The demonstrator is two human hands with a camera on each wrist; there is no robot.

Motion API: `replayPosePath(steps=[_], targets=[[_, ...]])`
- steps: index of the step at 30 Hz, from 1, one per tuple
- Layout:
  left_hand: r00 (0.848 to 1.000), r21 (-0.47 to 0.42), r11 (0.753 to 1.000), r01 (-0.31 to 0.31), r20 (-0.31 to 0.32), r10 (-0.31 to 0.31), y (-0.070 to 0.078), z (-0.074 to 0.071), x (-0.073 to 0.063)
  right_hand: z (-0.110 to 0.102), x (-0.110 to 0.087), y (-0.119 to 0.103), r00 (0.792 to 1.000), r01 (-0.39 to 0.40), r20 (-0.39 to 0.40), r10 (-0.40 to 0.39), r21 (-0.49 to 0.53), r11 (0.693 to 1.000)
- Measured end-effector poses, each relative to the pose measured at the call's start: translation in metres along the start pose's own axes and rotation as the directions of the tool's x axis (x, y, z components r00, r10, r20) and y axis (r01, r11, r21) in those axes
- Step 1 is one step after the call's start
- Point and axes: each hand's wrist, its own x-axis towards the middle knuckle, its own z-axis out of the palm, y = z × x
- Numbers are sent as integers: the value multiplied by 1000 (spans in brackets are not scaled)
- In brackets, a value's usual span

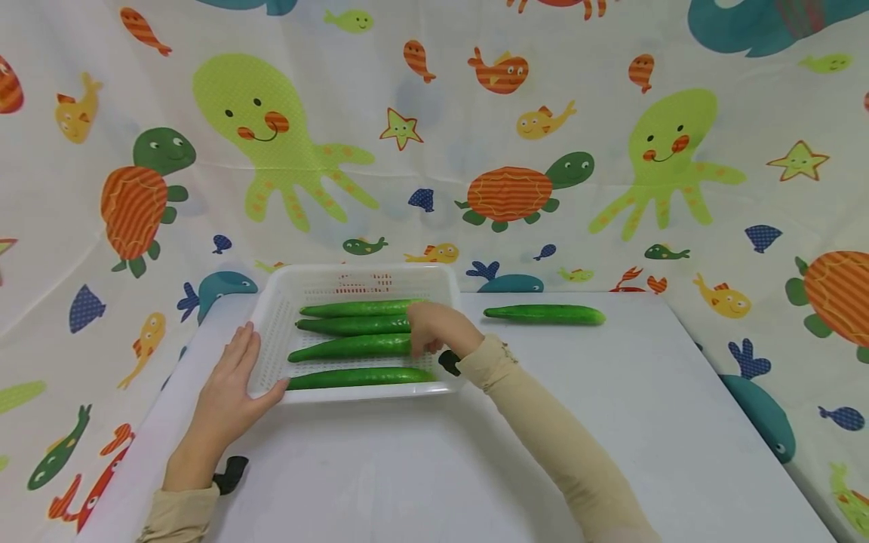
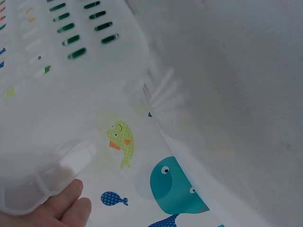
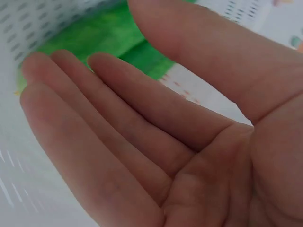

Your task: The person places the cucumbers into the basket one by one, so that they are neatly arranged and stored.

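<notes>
Several long green cucumbers (image 1: 349,346) lie side by side in a white plastic basket (image 1: 366,394). Over their right ends is my right hand (image 1: 441,328), reaching down into the basket and covering those tips. In the right wrist view its fingers (image 3: 128,109) are slightly bent, the thumb held apart, with green cucumber skin (image 3: 80,35) just beyond the fingertips. My left hand (image 1: 227,385) rests at the basket's left side, fingers extended along the rim and thumb at the near left corner. The left wrist view shows two fingertips (image 2: 71,203) by the basket's edge.
One more cucumber (image 1: 545,314) lies outside the basket, towards the back right of the white table (image 1: 543,483). Behind the table hangs a curtain (image 1: 448,151) printed with sea animals.
</notes>
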Motion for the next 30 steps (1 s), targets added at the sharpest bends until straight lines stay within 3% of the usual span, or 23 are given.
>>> replayPosePath(steps=[5, 9, 14, 20, 25, 30], targets=[[1000, 4, 1000, -6, -15, 6, 0, 1, 0, -8, -15, 6, 992, 120, -44, -119, 17, 993], [1000, 4, 1000, -12, -20, 12, -1, 1, -1, -13, -24, 20, 971, 220, -116, -210, 83, 972], [1000, 5, 1000, -15, -20, 15, -1, 0, -1, -17, -39, 43, 923, 348, -250, -292, 222, 911], [1000, 4, 1000, -7, -15, 7, -1, 0, -1, -16, -64, 70, 876, 424, -392, -282, 343, 838], [1000, -5, 1000, -8, -20, 8, -1, 0, -1, -13, -79, 97, 807, 495, -534, -254, 375, 784], [1000, -3, 1000, -16, -22, 15, -1, 1, -1, -9, -86, 132, 706, 619, -666, -242, 414, 667]])
